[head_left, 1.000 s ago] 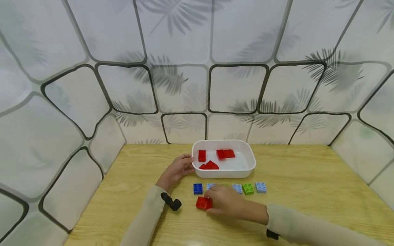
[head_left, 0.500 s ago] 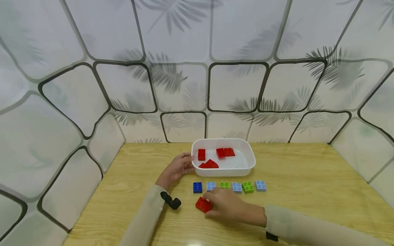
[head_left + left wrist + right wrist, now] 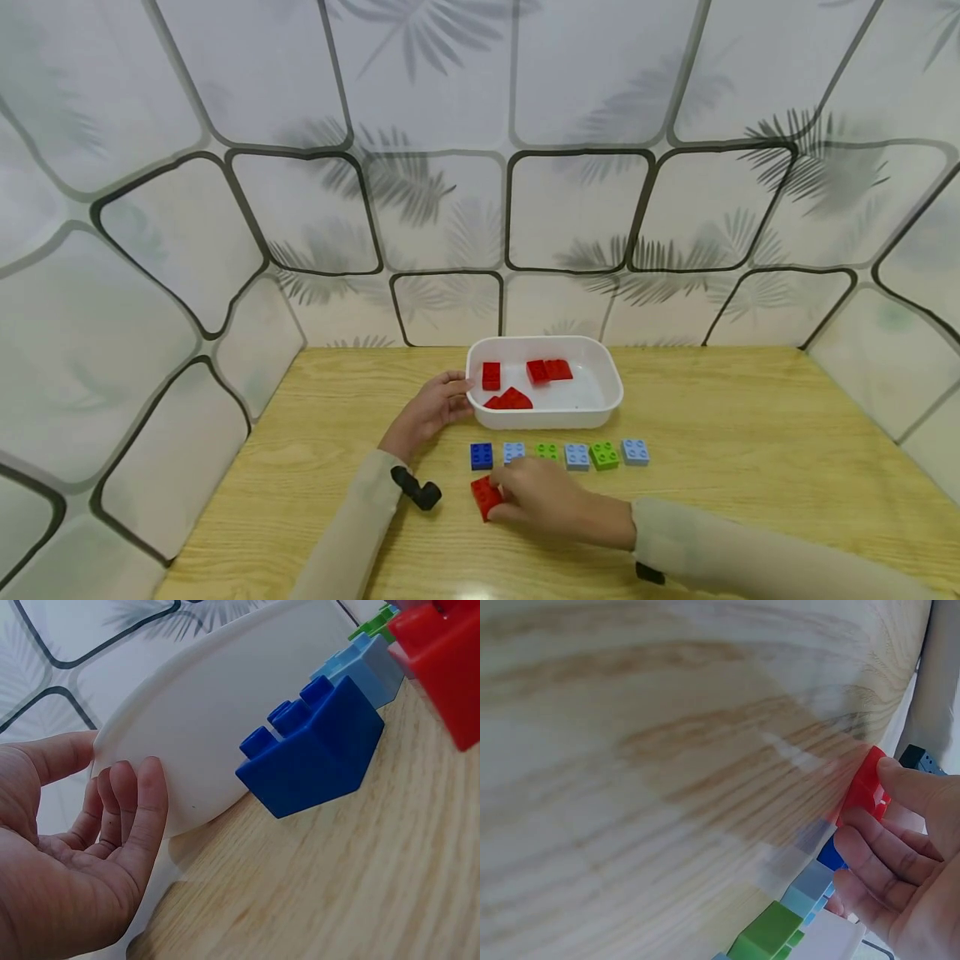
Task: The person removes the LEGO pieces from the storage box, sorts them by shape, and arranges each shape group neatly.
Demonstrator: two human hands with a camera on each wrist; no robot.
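Note:
My right hand [image 3: 551, 502] grips a red toy building brick [image 3: 486, 497] between thumb and fingers, close above the wooden table. In the right wrist view the thumb lies on the same red brick [image 3: 866, 784]. My left hand [image 3: 435, 415] holds the left end of a white tray [image 3: 551, 419]. Seen from the left wrist, one digit of the left hand [image 3: 97, 840] reaches the tray's rim and the other fingertips touch its outer wall. Inside the tray lie several red pieces, including a red brick [image 3: 491, 376] and a red pointed piece [image 3: 513, 399].
A row of bricks stands in front of the tray: dark blue brick [image 3: 482, 456], light blue brick [image 3: 513, 452], green brick [image 3: 547, 451], light blue brick [image 3: 577, 457], green brick [image 3: 604, 456] and light blue brick [image 3: 635, 452]. A patterned curtain [image 3: 450, 208] surrounds the table [image 3: 337, 375].
The red brick has turned in my right hand and shifted slightly left, the hand moving left with it. My left hand stays at the tray.

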